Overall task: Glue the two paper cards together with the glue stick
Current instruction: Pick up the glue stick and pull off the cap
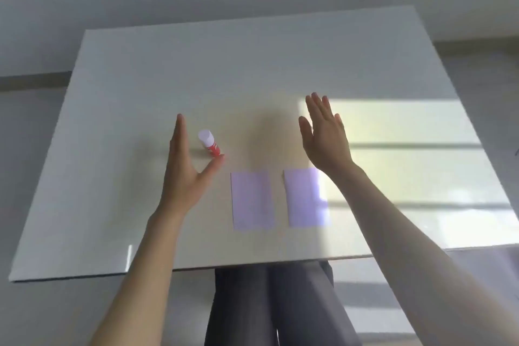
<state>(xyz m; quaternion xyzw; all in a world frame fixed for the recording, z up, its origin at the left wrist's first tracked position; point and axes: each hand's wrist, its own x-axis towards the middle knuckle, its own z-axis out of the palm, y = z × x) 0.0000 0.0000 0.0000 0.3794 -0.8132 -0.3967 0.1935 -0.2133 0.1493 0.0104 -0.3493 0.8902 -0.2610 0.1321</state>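
Nothing of the gluing appears to be done: the two cards, left card (252, 199) and right card (306, 199), are laid flat and apart, side by side near the front edge of the table (140, 78), and the glue stick (209, 143) is seen capped beyond them to the left. The left hand (182, 166) is held spread and edge-on, its thumb tip at the stick's base, nothing gripped; the right hand (325, 135) is raised flat and empty above the right card. No containers are seen; uncapping, spreading and pressing are all judged left.
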